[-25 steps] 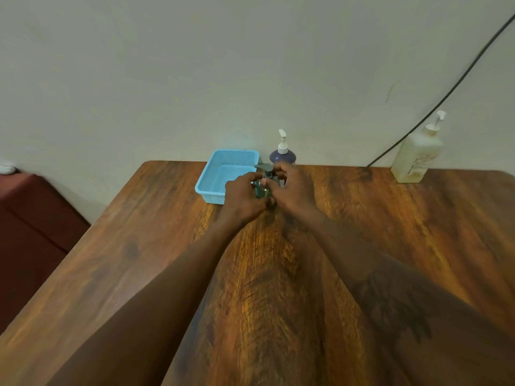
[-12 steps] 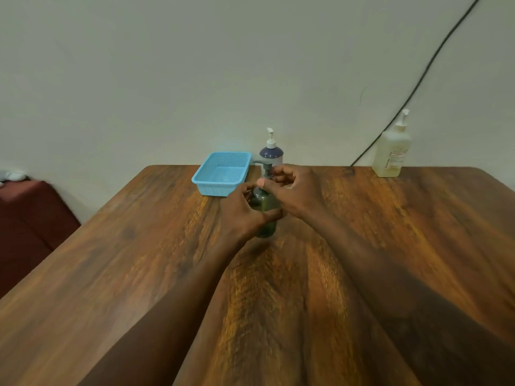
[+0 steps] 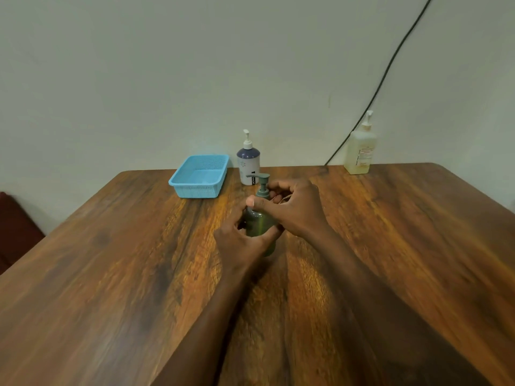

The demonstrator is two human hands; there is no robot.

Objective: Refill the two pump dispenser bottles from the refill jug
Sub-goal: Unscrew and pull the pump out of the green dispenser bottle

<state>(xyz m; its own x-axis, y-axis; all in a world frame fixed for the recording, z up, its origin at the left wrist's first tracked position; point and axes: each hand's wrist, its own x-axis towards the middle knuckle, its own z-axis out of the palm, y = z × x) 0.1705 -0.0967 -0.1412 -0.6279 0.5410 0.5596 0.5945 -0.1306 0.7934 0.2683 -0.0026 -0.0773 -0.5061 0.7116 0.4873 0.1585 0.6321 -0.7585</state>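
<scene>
Bottle: green pump bottle [image 3: 259, 228], upright on the desk [image 3: 111, 274], right of the blue basket [image 3: 199, 176].
Fingers: our left hand [image 3: 239, 245] grips its body; our right hand [image 3: 296, 210] pinches its collar.
Advice: we brace the body and twist only the collar.

Front bottle [image 3: 259, 221] before rear bottle [image 3: 248, 162]; basket [image 3: 195, 192] left, jug [image 3: 359, 151] right.

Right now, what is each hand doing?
Left hand: holding the green bottle.
Right hand: gripping its neck.

Pale plain wall [image 3: 167, 65], wooden table [image 3: 111, 274], black cable [image 3: 398, 51] running down wall, maroon furniture [image 3: 14, 227] at left
</scene>
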